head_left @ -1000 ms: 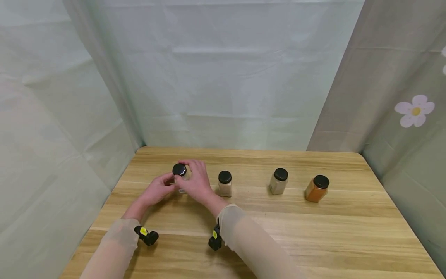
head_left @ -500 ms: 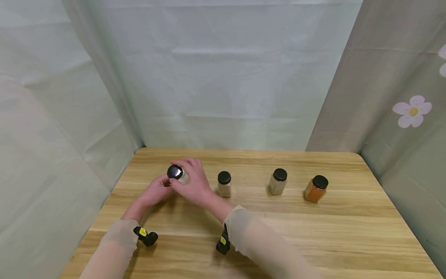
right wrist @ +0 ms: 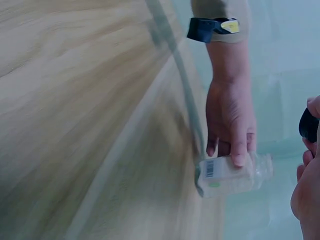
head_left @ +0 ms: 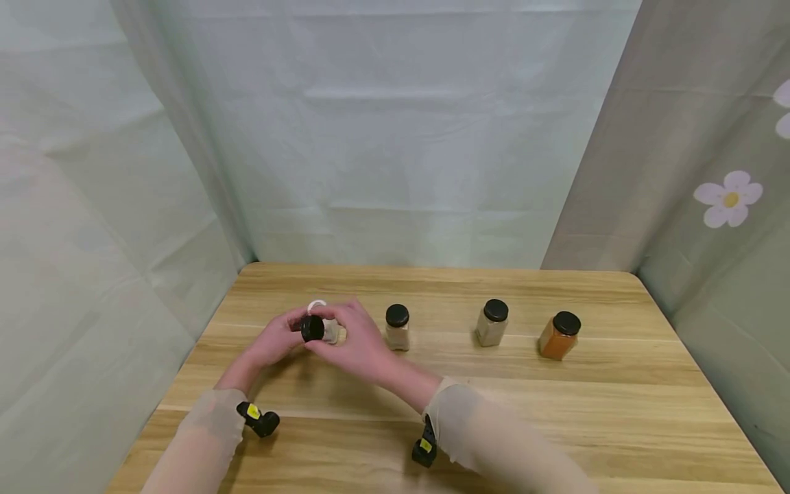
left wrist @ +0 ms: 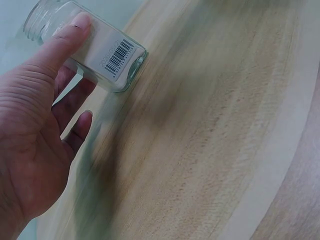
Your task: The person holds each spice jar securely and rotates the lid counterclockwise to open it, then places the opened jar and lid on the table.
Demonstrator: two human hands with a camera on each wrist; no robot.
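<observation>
Wood-grain table (head_left: 555, 412) | pale curtains (head_left: 401, 137) behind and both sides, white flower (head_left: 730, 199) at right | left hand (head_left: 273, 339) gripping glass jar (left wrist: 102, 47) | right hand (head_left: 363, 346) pinching black lid (head_left: 313, 328), apart from jar

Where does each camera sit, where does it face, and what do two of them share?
Head: on the head, facing forward and down at the table; left hand, right hand and sleeves show.
Left wrist: on that wrist, facing the open jar; only the left hand shows.
Right wrist: on that wrist, facing across to the left hand and open jar; the right hand shows partly, at the right edge, with the black lid.
Both wrist views share the left hand holding the open jar, barcode visible.
</observation>
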